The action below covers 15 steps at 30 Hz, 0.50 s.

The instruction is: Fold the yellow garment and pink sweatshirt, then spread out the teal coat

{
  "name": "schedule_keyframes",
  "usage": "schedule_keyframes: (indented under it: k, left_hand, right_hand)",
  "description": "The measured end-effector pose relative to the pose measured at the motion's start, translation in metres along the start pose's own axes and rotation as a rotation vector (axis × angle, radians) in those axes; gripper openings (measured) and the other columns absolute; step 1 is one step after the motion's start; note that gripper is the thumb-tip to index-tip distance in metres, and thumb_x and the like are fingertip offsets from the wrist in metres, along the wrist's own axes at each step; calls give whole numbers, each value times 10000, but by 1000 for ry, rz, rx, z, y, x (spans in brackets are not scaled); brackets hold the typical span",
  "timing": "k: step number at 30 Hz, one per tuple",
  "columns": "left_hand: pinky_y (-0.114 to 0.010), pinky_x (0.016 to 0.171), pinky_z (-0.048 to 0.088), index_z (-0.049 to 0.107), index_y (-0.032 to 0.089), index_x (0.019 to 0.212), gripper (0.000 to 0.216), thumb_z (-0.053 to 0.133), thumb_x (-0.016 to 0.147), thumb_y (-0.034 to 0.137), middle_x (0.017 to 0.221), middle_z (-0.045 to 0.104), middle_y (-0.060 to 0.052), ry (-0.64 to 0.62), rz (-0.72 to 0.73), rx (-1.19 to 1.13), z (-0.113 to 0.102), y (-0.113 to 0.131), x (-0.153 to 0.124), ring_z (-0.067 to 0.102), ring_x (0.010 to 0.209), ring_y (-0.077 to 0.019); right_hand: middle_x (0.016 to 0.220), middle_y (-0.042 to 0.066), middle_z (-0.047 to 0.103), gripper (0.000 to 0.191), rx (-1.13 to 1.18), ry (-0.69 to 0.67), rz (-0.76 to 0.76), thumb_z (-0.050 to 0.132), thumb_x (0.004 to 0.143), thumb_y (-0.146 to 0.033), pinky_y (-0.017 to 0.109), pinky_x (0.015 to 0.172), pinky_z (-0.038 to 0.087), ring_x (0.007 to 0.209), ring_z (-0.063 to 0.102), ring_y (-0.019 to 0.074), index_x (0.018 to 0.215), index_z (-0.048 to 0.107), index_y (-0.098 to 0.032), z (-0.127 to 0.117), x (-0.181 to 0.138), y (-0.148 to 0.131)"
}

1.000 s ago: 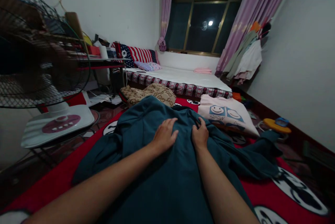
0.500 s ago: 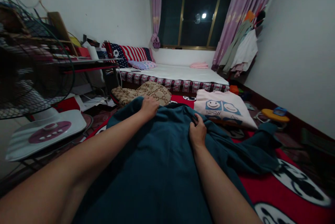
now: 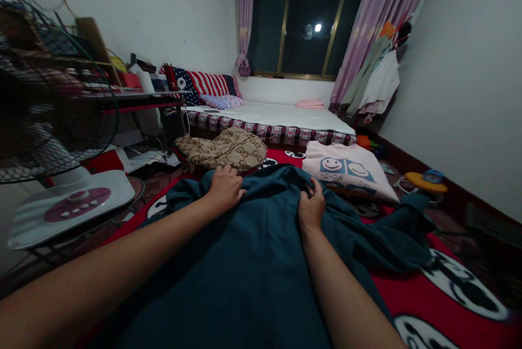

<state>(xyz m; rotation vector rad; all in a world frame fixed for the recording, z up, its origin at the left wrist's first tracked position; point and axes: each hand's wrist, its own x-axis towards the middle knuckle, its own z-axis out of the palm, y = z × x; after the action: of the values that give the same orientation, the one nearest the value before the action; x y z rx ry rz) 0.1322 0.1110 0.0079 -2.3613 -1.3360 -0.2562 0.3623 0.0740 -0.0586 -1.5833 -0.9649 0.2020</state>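
Observation:
A large dark teal cloth (image 3: 253,262) lies spread over the red patterned mat (image 3: 416,294) in front of me. My left hand (image 3: 225,186) grips the cloth's far left edge, fingers curled over the fabric. My right hand (image 3: 312,206) pinches a bunched fold near the cloth's far middle. A rumpled part of the cloth trails off to the right.
A pink shirt with smiley prints (image 3: 346,172) and a tan patterned garment (image 3: 224,150) lie beyond the cloth. A low bed (image 3: 281,118) runs under the window. A standing fan (image 3: 49,120) and cluttered shelf are at the left. A yellow toy (image 3: 426,181) sits by the right wall.
My left hand went from resting flat near the cloth's middle out to its far left edge, then drew back slightly with the edge. My right hand kept its pinch.

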Motion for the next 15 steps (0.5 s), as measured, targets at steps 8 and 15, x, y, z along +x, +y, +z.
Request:
schedule_keyframes:
  k: [8,15]
  left_hand:
    - [-461,915,330,677,145,945,376,311,887,81,1025,626,-153,155,-133,-31,-5,-30,72,472,1067,-295]
    - [-347,961,409,646,181,1131,319,403,932,239,1215,581,-111,68,225,-317,37,37,42,525,1122,-227]
  right_hand:
    - [1368,152,534,736,-17,12,-24,376,763,-128,316,1064,382,1280,502,185,1479,211,-105,0,-1,-2]
    - [1319,92,584,585,-207,5,-238,364,759,-94,329,1073,376,1241,521,180,1321,520,-147,3,-2,-1]
